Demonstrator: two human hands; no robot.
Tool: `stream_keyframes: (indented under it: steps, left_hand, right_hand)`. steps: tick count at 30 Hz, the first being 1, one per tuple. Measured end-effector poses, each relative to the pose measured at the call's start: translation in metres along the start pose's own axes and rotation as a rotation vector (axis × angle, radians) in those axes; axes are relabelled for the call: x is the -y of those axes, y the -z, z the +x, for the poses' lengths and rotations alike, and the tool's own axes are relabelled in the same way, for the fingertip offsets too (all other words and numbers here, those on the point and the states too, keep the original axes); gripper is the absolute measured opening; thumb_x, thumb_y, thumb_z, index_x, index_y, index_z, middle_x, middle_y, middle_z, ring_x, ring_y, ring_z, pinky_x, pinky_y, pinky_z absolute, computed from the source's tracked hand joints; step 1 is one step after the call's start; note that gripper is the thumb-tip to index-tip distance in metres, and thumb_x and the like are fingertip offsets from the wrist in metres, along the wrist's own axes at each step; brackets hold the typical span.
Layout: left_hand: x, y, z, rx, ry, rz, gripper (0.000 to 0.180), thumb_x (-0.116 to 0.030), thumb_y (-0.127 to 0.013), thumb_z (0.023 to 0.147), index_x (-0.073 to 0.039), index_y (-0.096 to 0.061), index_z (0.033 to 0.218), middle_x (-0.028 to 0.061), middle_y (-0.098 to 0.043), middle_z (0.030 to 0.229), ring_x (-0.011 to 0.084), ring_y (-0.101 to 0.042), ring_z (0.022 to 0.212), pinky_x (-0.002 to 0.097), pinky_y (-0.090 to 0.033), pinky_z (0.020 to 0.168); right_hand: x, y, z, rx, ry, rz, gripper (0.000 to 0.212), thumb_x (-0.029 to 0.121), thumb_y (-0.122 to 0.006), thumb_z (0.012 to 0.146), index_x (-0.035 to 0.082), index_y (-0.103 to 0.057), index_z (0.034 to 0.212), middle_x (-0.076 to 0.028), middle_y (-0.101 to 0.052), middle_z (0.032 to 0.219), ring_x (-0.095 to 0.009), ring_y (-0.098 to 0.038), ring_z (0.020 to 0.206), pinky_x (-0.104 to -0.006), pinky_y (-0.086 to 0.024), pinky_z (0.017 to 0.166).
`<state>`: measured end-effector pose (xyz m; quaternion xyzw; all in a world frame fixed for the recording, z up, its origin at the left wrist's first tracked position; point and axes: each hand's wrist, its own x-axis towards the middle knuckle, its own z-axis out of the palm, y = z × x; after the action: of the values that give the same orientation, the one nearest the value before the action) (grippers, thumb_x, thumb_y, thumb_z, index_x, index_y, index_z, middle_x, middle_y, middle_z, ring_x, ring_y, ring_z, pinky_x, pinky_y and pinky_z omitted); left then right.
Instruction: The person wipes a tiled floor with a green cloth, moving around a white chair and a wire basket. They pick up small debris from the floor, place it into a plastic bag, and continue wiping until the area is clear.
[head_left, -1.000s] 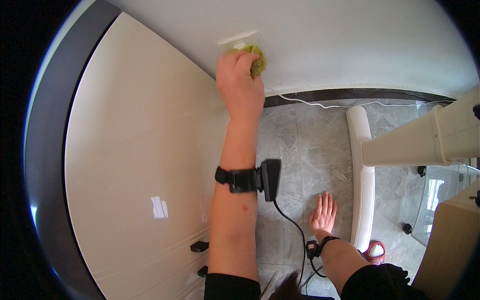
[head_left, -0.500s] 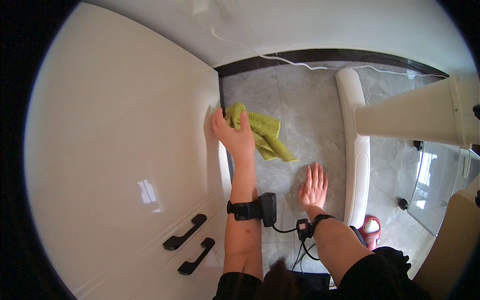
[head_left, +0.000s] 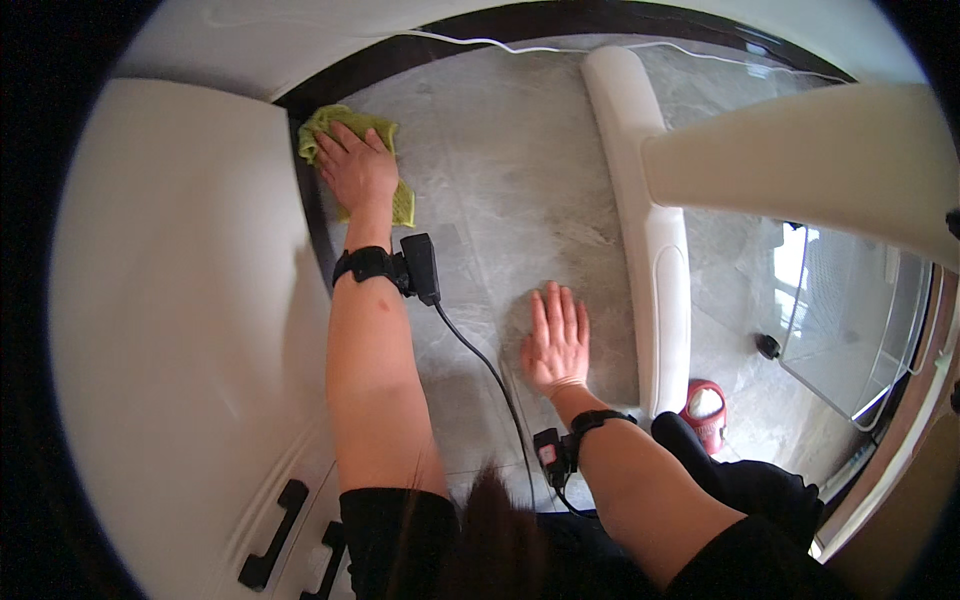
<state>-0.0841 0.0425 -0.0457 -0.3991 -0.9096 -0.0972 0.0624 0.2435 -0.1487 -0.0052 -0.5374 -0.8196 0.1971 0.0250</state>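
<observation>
A yellow-green cloth point(head_left: 404, 206) lies on the grey tiled floor point(head_left: 480, 200) in the far left corner, against the dark base of the white cabinet point(head_left: 190, 260). My left hand point(head_left: 358, 172) presses flat on top of it, fingers spread and pointing toward the corner. Part of the cloth is hidden beneath the palm. My right hand point(head_left: 558, 340) rests on the tiles with its fingers stretched forward and nothing in it. Black straps with small devices circle both wrists, and a black cable point(head_left: 480, 355) runs from the left device.
A white post foot point(head_left: 655, 230) stands on the floor right of my right hand, with a thick white post point(head_left: 800, 165) rising from it. A white cord point(head_left: 490, 42) follows the dark skirting. A red slipper point(head_left: 706, 425) and a clear wheeled box point(head_left: 850, 320) are at the right.
The view has shifted toward the far left corner. My left hand has moved forward with the cloth and now lies flat over it. My right hand stays on the floor.
</observation>
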Motion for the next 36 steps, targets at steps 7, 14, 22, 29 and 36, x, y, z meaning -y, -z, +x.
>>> stream_keyframes:
  steps: [7, 14, 22, 29, 36]
  left_hand:
    - [-0.135, 0.013, -0.069, 0.125, -0.584, 0.136, 0.059, -0.040, -0.034, 0.105, -0.006, -0.035, 0.153, 0.0164, -0.030, 0.161, 0.0315, -0.026, 0.149, 0.0452, -0.019, 0.122]
    - [-0.164, 0.045, -0.149, 0.350, -0.833, -0.683, 0.034, -0.012, -0.057, 0.095, -0.005, -0.063, 0.128, 0.0169, -0.057, 0.137, 0.0319, -0.058, 0.121, 0.0380, -0.049, 0.098]
    - [-0.155, 0.091, -0.135, 0.460, -0.261, -1.332, 0.024, -0.010, -0.061, 0.095, 0.000, -0.067, 0.116, 0.0187, -0.073, 0.101, 0.0325, -0.072, 0.080, 0.0382, -0.058, 0.072]
    - [-0.227, 0.064, -0.093, 0.418, -0.824, -1.040, 0.040, -0.028, -0.045, 0.104, -0.007, -0.057, 0.135, 0.0164, -0.055, 0.142, 0.0288, -0.044, 0.140, 0.0451, -0.031, 0.116]
    - [-0.274, 0.008, -0.035, 0.214, -0.681, -0.900, 0.043, -0.027, -0.046, 0.100, -0.009, -0.054, 0.138, 0.0167, -0.053, 0.142, 0.0340, -0.044, 0.138, 0.0460, -0.035, 0.114]
  right_hand:
    - [0.001, 0.001, -0.001, 0.022, -0.001, -0.018, 0.076, 0.025, -0.057, 0.081, 0.007, -0.035, 0.152, -0.018, -0.027, 0.161, -0.033, -0.025, 0.150, -0.0536, -0.017, 0.122]
    - [0.000, -0.004, -0.001, 0.047, -0.014, -0.050, 0.077, 0.027, -0.051, 0.081, 0.008, -0.034, 0.153, -0.018, -0.027, 0.161, -0.033, -0.024, 0.150, -0.0539, -0.016, 0.122]
    - [0.000, -0.001, -0.001, 0.055, 0.006, -0.038, 0.073, 0.034, -0.053, 0.088, 0.009, -0.033, 0.153, -0.017, -0.028, 0.161, -0.034, -0.025, 0.149, -0.0549, -0.016, 0.121]
    - [-0.001, -0.005, -0.003, 0.186, -0.016, -0.079, 0.065, 0.032, -0.051, 0.088, 0.007, -0.043, 0.147, -0.019, -0.041, 0.151, -0.038, -0.029, 0.145, -0.0560, -0.017, 0.121]
    - [-0.009, -0.025, -0.006, 0.249, 0.037, -0.244, 0.070, 0.035, -0.043, 0.095, 0.006, -0.026, 0.156, -0.018, -0.017, 0.164, -0.035, -0.012, 0.153, -0.0566, -0.015, 0.121]
